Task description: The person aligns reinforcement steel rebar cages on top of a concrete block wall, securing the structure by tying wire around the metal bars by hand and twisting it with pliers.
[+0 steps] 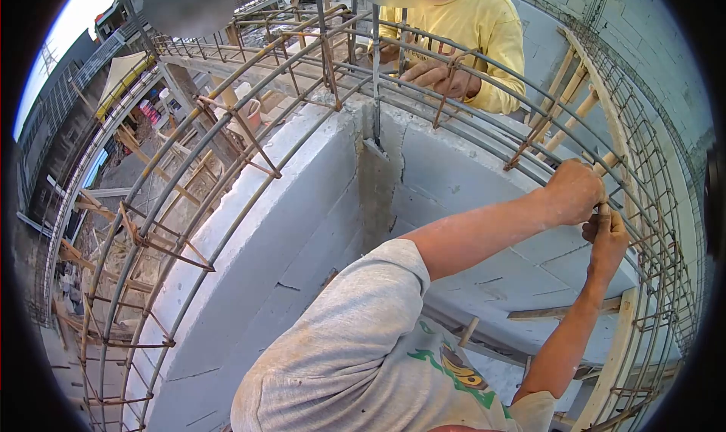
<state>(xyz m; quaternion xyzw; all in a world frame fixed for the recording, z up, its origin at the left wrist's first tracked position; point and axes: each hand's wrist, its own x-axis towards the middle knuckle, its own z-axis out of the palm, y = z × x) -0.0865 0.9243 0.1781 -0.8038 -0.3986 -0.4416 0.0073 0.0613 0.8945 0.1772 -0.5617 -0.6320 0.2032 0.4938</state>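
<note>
My left hand (572, 192) is closed in a fist at the right-hand rebar cage (499, 124), beside the long bars. Just below it, my right hand (608, 239) is raised with its fingers bent and pinched together, close against the left. Whatever is between the fingers of either hand is hidden or too small to name. Rusty stirrups (520, 154) cross the bars near my hands. Under the cage runs a wall of pale blocks (476, 198), meeting a second block wall (257, 228) at a corner.
Across the cage a co-worker in a yellow shirt (495, 46) has both hands at the bars. Upright bars (376, 61) rise from the corner. Another rebar cage (162, 228) curves along the left wall. Wooden props (578, 118) and a plank (616, 356) stand at right.
</note>
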